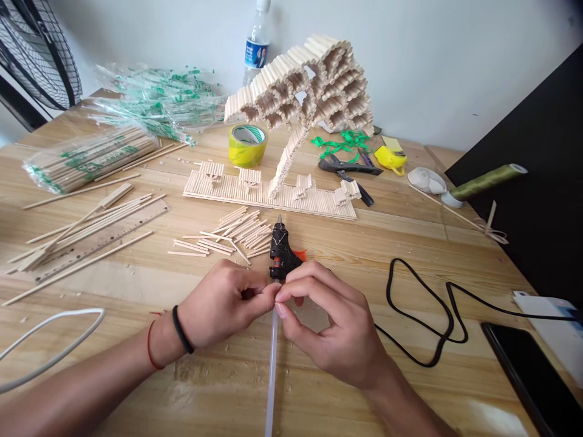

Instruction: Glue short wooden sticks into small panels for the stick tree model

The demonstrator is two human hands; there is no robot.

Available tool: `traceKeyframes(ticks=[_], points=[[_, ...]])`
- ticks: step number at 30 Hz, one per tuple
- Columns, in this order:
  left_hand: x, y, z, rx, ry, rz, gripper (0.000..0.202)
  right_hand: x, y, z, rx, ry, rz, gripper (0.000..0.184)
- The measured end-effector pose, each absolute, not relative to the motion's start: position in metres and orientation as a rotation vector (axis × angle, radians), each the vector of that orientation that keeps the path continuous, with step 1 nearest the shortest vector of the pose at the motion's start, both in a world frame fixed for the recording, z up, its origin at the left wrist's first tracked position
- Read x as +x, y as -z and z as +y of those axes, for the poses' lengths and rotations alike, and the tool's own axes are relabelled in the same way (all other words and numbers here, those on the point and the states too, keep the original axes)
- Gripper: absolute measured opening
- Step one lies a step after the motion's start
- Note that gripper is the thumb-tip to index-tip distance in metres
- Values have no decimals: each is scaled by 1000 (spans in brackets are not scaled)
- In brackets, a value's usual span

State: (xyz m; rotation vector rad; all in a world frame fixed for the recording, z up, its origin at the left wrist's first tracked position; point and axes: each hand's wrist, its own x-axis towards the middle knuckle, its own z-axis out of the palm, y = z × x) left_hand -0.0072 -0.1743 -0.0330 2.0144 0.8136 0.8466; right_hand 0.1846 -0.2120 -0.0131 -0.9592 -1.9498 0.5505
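Note:
My left hand (232, 297) and my right hand (334, 321) meet at the middle of the table, fingertips touching. Both are closed in a pinch, and whatever lies between the fingers is too small or hidden to make out. Just beyond them a black glue gun (283, 249) with an orange trigger lies with its nozzle pointing away. A long translucent glue stick (272, 370) runs from under my fingertips toward me. Past the nozzle stands a wooden-stick model (296, 79), a leaning trunk with a honeycomb top, on a flat stick base (268, 200). Short cut sticks (243, 233) lie in a loose pile.
At left are long sticks (98, 221), a clear ruler (104, 243) and bagged sticks (91, 159). Yellow tape (247, 145) and a bottle (256, 51) stand behind. At right are black pliers (348, 167), a tape measure (390, 159), a black cord (421, 361) and a phone (531, 376).

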Motion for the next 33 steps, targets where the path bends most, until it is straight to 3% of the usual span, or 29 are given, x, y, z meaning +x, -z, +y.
traceKeyframes(ticks=[33], points=[[-8,30,-174,1981,-813,820,49,186,13,-213,-969,-536,-1955,18]])
